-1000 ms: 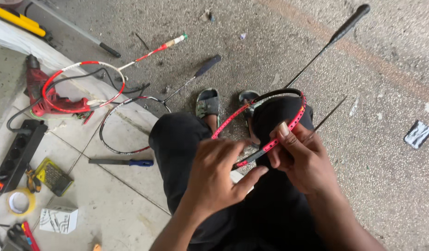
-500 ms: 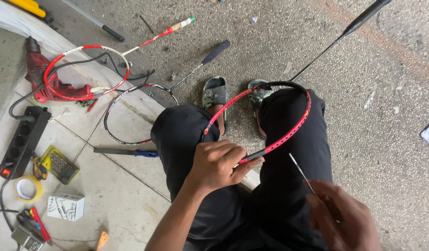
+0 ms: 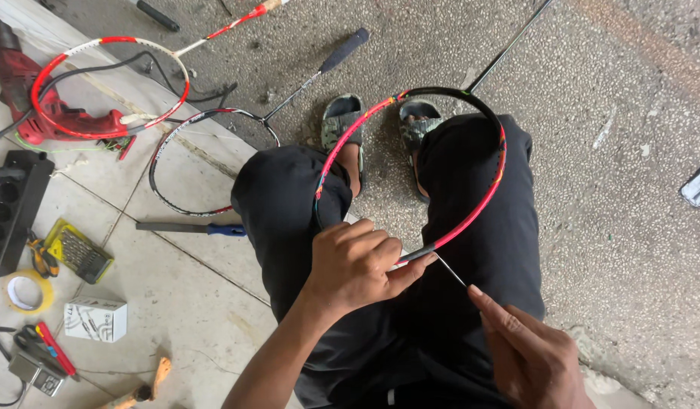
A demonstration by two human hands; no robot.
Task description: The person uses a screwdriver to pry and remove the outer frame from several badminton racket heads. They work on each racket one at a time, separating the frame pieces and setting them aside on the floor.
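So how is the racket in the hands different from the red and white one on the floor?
The held racket frame is red and black and rests across the person's knees, gripped by the left hand. The red and white racket lies flat on the floor, untouched, over a red drill. The right hand pulls a thin strand from the held one. Both frames look unstrung.

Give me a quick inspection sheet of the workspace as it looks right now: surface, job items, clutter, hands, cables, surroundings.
Surface: tiled floor meeting rough concrete.
Job's things: red-and-black racket frame over the knees; thin string leaving its lower end.
Clutter: two more rackets, red drill, blue-handled tool, tape roll, small box.
Hands: left hand grips the frame; right hand pinches the string.
Cables: black cable, power strip.
Surroundings: sandalled feet.
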